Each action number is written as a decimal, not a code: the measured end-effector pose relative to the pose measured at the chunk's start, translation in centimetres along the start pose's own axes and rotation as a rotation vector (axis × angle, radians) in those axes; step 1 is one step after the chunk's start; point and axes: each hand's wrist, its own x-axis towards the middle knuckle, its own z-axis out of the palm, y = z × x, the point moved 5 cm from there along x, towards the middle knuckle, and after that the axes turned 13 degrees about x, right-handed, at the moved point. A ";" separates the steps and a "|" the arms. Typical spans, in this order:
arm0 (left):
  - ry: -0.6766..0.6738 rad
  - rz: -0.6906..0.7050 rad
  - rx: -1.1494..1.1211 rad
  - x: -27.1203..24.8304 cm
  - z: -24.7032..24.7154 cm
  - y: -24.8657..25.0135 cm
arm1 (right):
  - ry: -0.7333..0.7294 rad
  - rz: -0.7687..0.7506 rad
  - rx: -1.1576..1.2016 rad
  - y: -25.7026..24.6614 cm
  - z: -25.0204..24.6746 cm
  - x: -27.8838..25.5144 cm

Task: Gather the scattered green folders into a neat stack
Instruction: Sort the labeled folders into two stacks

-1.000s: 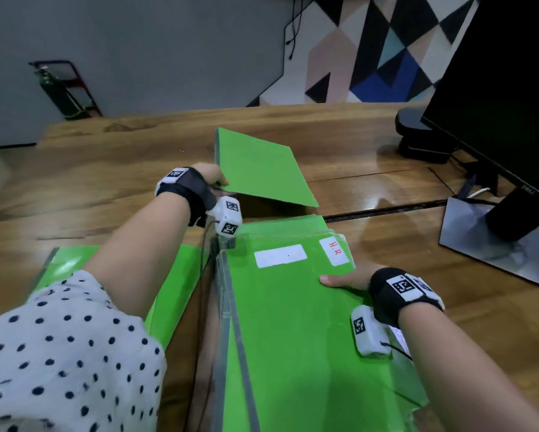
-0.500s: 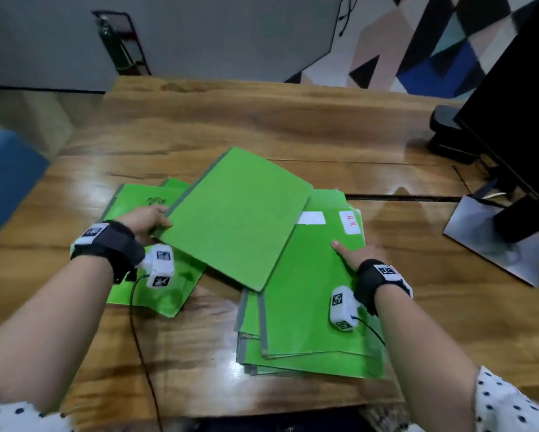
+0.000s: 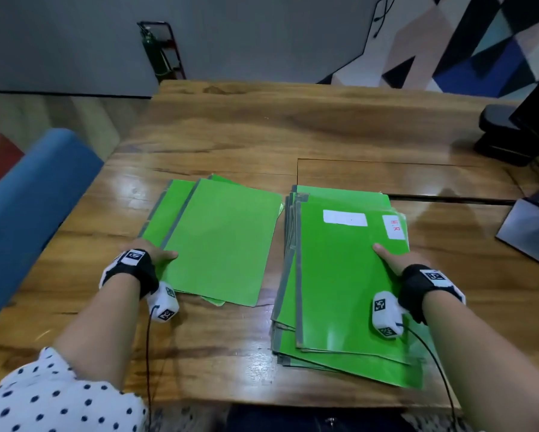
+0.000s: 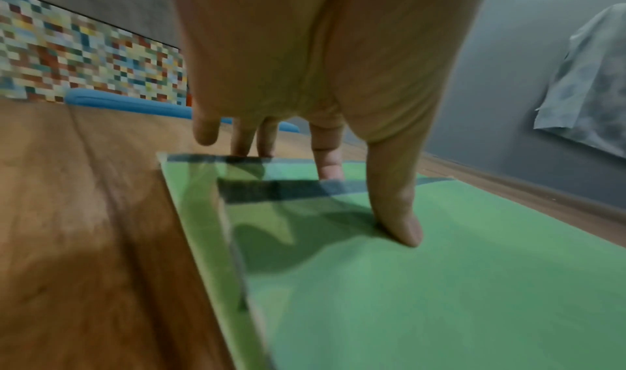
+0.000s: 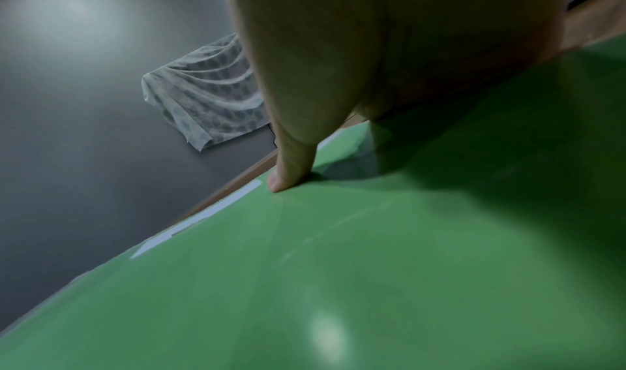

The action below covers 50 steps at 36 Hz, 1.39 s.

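Two piles of green folders lie side by side on the wooden table [image 3: 262, 129]. The left pile [image 3: 221, 241] is small and fanned. My left hand [image 3: 160, 255] pinches the near left corner of its top folder [image 4: 440, 282], thumb [image 4: 399, 215] on top and fingers past the edge. The right stack [image 3: 343, 275] is taller and uneven, and its top folder has white labels [image 3: 345, 217]. My right hand [image 3: 392, 260] grips that stack at its right edge. Its thumb [image 5: 291, 161] presses the top folder [image 5: 372, 268], and its fingers are hidden.
A monitor stand [image 3: 530, 235] and a black object [image 3: 505, 135] sit at the table's right. A blue seat [image 3: 28, 213] stands off the left edge. The table's front edge runs just below both piles. Bare wood lies behind the folders.
My left hand has carried the lifted folder left and down, laying it flat on the left pile. My right hand has stayed on the right stack.
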 end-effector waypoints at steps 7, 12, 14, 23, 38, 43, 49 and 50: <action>0.107 -0.029 0.080 -0.2 -0.3 0.2 | -0.032 0.000 -0.070 -0.2 -0.2 0.0; 0.223 -0.012 -0.151 -0.6 -0.3 0.2 | -0.058 0.010 -0.072 -0.3 -0.2 -0.1; 0.302 0.073 -0.264 -0.7 -0.8 0.6 | -0.062 0.009 -0.082 -0.3 -0.3 -0.1; 0.178 0.170 -0.250 -0.7 -2.0 2.4 | -0.078 0.026 -0.079 -0.3 -0.2 0.0; -0.044 0.012 -0.064 -3.0 -0.7 3.7 | -0.071 0.008 -0.069 -0.6 0.0 -0.4; 0.071 0.081 -0.032 -5.8 -5.1 5.8 | -0.103 0.010 -0.057 -0.7 -0.4 -0.7; 0.190 0.231 0.027 -10.7 -10.8 9.2 | -0.071 -0.051 -0.055 -0.8 -0.8 -1.6; 0.223 0.257 0.037 -11.8 -11.6 9.7 | -0.075 -0.053 -0.051 -0.8 -0.9 -1.8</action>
